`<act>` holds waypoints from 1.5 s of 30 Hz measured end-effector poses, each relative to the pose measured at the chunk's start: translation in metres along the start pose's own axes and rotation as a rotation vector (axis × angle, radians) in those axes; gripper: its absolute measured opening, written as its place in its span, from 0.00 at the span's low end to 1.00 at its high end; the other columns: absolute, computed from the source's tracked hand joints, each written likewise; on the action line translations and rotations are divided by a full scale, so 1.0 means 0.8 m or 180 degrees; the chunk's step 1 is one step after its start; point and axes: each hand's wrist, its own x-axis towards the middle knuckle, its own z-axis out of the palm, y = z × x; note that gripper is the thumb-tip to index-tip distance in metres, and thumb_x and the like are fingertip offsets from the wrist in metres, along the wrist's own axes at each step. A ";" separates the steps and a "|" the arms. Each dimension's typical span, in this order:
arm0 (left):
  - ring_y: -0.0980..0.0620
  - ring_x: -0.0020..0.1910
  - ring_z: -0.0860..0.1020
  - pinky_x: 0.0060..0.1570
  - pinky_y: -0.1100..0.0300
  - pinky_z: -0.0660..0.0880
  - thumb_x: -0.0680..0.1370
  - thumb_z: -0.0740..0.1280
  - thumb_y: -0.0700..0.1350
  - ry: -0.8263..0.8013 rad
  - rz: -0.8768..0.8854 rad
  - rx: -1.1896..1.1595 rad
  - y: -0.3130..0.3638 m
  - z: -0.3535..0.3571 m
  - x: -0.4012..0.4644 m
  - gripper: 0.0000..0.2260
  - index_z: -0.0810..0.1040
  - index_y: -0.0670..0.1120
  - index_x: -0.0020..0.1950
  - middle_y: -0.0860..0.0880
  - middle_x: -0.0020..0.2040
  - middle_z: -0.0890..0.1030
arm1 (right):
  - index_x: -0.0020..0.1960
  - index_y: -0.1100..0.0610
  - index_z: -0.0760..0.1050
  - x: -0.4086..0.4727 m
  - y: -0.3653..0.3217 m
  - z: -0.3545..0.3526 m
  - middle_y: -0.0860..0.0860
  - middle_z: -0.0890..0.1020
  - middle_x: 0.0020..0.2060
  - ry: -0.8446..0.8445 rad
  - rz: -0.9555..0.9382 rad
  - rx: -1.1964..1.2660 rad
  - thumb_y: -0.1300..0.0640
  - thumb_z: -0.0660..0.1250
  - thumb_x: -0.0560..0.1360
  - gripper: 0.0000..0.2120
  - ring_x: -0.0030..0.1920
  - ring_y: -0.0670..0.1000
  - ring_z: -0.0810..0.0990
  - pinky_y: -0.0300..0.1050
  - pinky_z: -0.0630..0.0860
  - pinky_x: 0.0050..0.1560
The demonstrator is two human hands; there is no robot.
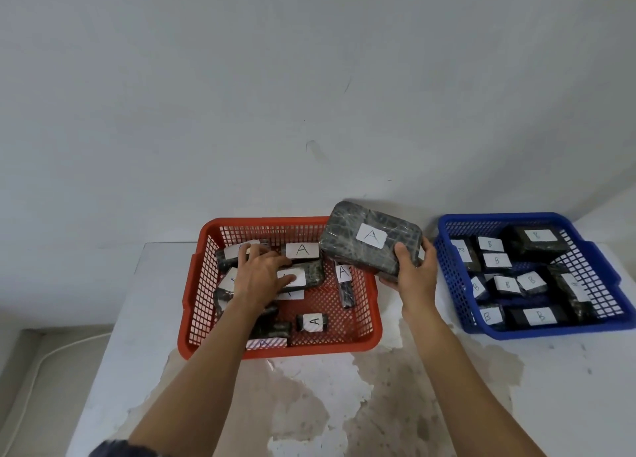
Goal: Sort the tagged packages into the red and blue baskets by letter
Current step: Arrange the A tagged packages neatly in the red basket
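Observation:
A red basket [282, 348] stands on the table and holds several dark wrapped packages with white A tags. My left hand [261, 274] reaches into it, fingers spread and resting on the packages there. My right hand [413, 274] grips a large dark package tagged A [371, 239] by its near edge, holding it tilted above the red basket's right rim. To the right, a blue basket [537, 332] holds several dark packages tagged B.
Both baskets sit on a white table [344, 405] with worn, stained paint near the front. A pale wall rises right behind the table. Left of the table lies a lower ledge with a white cable [38, 363].

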 end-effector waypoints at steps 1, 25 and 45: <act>0.49 0.63 0.70 0.68 0.46 0.56 0.74 0.64 0.65 -0.0036 -0.0038 0.0047 -0.003 -0.001 -0.002 0.19 0.79 0.58 0.60 0.55 0.56 0.82 | 0.73 0.46 0.64 0.000 -0.001 0.000 0.49 0.74 0.62 -0.0016 0.0006 -0.0008 0.53 0.68 0.78 0.26 0.52 0.51 0.81 0.50 0.84 0.37; 0.50 0.47 0.79 0.59 0.45 0.70 0.76 0.68 0.57 -0.0680 -0.0751 -0.1535 -0.016 -0.024 -0.011 0.09 0.74 0.53 0.45 0.54 0.44 0.81 | 0.72 0.46 0.64 0.007 0.001 -0.001 0.55 0.75 0.65 -0.0219 0.0198 -0.0056 0.52 0.68 0.79 0.24 0.56 0.56 0.81 0.49 0.83 0.37; 0.53 0.56 0.78 0.60 0.49 0.64 0.80 0.63 0.55 -0.1129 0.0148 -0.0814 0.005 -0.011 -0.027 0.10 0.80 0.60 0.58 0.59 0.57 0.82 | 0.65 0.42 0.67 0.012 -0.007 -0.003 0.50 0.78 0.57 -0.0360 0.0175 -0.0083 0.53 0.69 0.78 0.19 0.51 0.52 0.83 0.47 0.82 0.34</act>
